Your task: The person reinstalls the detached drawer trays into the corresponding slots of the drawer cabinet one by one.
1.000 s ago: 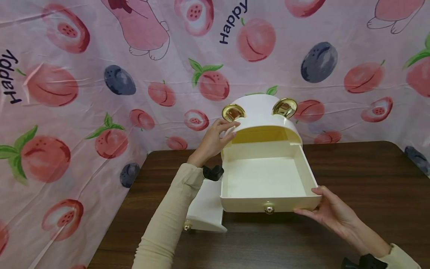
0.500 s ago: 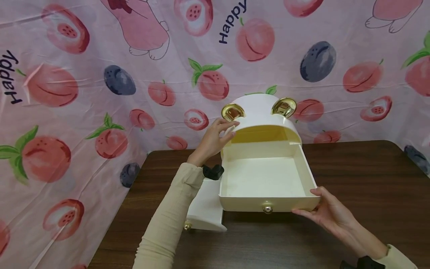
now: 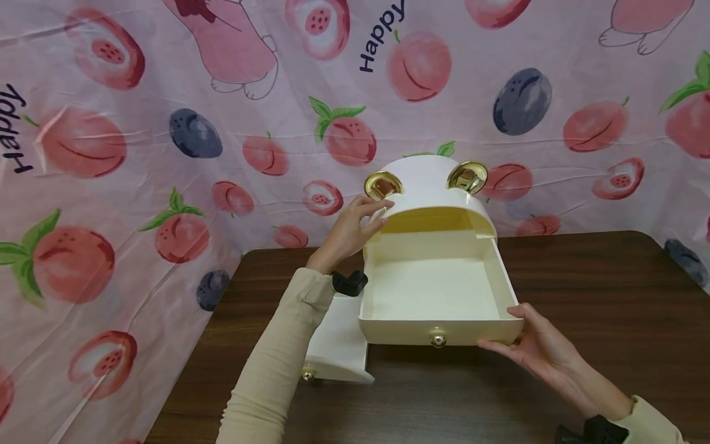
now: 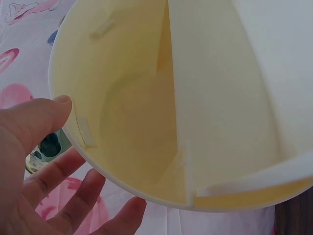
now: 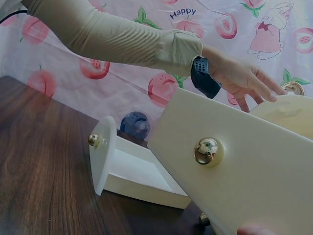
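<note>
A white rounded storage box (image 3: 424, 169) with two gold ears stands toward the back of the table. My left hand (image 3: 346, 233) grips the left edge of its front opening, thumb on the inner side and fingers outside in the left wrist view. Out of that opening extends a cream drawer (image 3: 399, 333), with nothing inside and a gold knob (image 3: 438, 340) on its front. My right hand (image 3: 543, 345) pinches the drawer's front right corner, thumb on top and fingers beneath. In the right wrist view only a fingertip (image 5: 255, 231) of that hand shows.
A second, smaller drawer (image 3: 341, 336) with a curved front and gold knob lies on the dark wooden table (image 3: 588, 277), left of the box and partly behind my left forearm. A pink fruit-print cloth (image 3: 444, 117) hangs close behind the box.
The cream drawer and my right hand have shifted slightly back toward the box and a little left. My left hand keeps its hold on the box edge.
</note>
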Motion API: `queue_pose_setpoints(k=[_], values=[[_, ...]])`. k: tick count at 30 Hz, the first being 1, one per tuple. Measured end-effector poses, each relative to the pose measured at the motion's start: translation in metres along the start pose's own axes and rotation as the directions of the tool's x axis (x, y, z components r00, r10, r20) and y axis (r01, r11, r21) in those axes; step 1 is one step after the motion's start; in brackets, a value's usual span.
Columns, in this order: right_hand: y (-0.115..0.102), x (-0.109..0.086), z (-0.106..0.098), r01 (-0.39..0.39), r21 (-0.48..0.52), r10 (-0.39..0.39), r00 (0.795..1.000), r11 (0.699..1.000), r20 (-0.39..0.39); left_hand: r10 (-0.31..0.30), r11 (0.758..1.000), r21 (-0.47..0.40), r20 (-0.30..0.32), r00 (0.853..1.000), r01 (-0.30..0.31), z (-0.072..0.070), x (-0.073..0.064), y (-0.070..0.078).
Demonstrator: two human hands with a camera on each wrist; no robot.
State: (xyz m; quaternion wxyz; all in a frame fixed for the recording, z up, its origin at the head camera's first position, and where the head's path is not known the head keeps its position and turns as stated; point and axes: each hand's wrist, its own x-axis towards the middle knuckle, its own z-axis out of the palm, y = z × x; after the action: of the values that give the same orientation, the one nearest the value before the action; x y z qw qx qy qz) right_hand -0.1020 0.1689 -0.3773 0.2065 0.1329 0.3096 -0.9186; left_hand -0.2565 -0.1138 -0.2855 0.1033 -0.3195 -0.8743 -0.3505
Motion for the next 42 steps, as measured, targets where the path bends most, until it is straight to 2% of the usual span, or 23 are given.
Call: queue_pose_setpoints(k=[19, 30, 42], values=[[-0.0033, 0.0036, 0.0018, 0.006, 0.024, -0.007, 1.0, 1.0, 0.03, -0.001, 1.0, -0.004, 0.006, 1.0, 0.001, 0.0003, -0.0006, 0.0001], [-0.0055, 0.0065, 0.0031, 0.014, 0.031, -0.015, 1.0, 0.999, 0.02, -0.02, 1.0, 0.002, 0.011, 1.0, 0.02, -0.0005, -0.0004, 0.0001], [-0.0079, 0.01, 0.0024, 0.024, 0.034, -0.024, 1.0, 0.999, 0.006, -0.009, 1.0, 0.016, 0.008, 1.0, 0.009, -0.0003, 0.0001, 0.0009]])
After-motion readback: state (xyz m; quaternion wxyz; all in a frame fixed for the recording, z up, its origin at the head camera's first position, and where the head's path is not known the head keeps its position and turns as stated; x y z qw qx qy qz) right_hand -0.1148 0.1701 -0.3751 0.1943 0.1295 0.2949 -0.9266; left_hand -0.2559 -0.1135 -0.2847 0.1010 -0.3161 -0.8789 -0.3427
